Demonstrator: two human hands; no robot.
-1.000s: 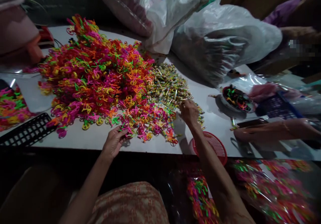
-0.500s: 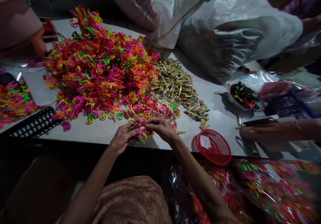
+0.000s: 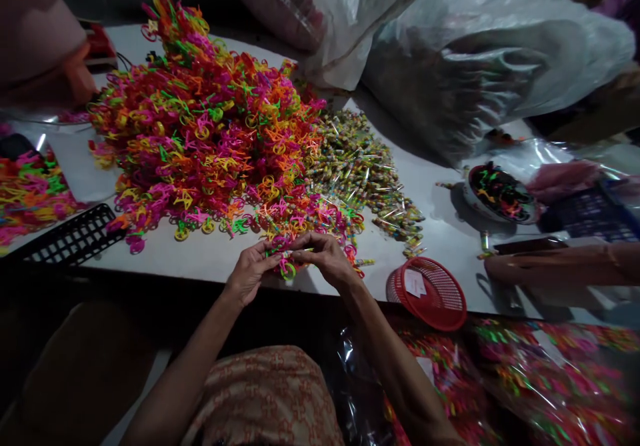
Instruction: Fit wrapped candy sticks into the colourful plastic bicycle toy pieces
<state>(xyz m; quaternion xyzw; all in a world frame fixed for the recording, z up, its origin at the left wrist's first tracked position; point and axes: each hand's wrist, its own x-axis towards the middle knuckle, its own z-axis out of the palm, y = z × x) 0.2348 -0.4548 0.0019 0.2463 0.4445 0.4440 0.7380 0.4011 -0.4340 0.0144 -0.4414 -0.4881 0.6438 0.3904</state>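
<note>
My left hand point(image 3: 249, 271) and my right hand point(image 3: 325, 257) meet at the near edge of the white table point(image 3: 200, 259), fingers pinched together on a small plastic toy piece with a green ring point(image 3: 287, 271). Just beyond them lies a big heap of neon plastic pieces point(image 3: 200, 126) in pink, orange, yellow and green. To the right of that heap is a smaller pile of wrapped candies point(image 3: 360, 173).
A red mesh basket point(image 3: 430, 293) sits at the table edge right of my hands. A black grid tray point(image 3: 70, 239) lies left. Large plastic sacks point(image 3: 475, 53) fill the back. Another person's arm point(image 3: 560, 266) rests at right beside a bowl point(image 3: 500, 196). Filled clear bags point(image 3: 500, 373) lie below.
My right hand came back from the candy pile to meet my left hand at the table edge, and both now pinch a small piece together. The view shifted slightly upward.
</note>
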